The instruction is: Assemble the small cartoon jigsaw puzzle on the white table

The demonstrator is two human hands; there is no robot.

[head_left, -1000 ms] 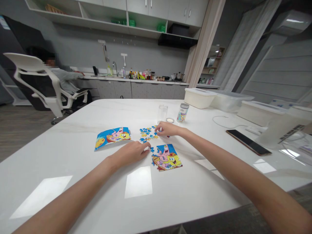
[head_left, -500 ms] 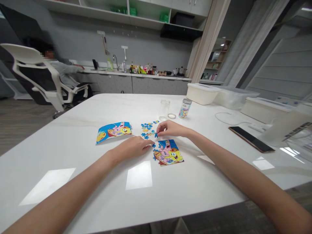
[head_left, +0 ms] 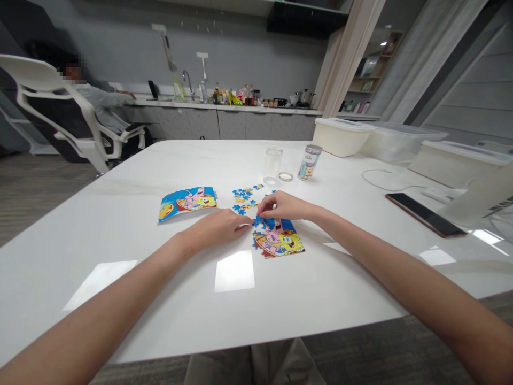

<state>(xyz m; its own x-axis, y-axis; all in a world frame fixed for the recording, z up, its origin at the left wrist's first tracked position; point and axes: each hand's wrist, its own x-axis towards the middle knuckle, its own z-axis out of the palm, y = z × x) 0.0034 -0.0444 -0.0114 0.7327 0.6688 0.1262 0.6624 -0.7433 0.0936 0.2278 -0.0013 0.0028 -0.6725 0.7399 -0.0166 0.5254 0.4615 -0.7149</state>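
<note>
- Just below our right hand (head_left: 290, 206), partly under its fingers, the part-joined puzzle (head_left: 287, 245) lies flat on the white table (head_left: 312, 294), its left edge ragged with open tabs.
- At the puzzle's upper left corner, our right thumb and forefinger are pinched nearly closed on what looks like a small blue piece (head_left: 258, 220); the fingers hide much of it, so we cannot tell whether it is seated.
- Left of that piece, our left hand (head_left: 216, 227) is loosely curled, forefinger stretched to the ragged edge, thumb apart below it, gripping nothing that we can see.
- To do this well, we would steady the edge with the left fingertip, line up tab and socket, and press straight down lightly; a sideways shove could spread the joined part.
- Beyond our left hand, the curved picture sheet (head_left: 188, 202) faces us, handy for checking colours.
- Past our fingertips, between both hands, loose pieces (head_left: 240, 199) lie scattered; best not to brush them.
- Farther beyond our right hand stand a clear jar (head_left: 273, 163), a lid (head_left: 286, 176) beside it, and a printed canister (head_left: 310, 162).
</note>
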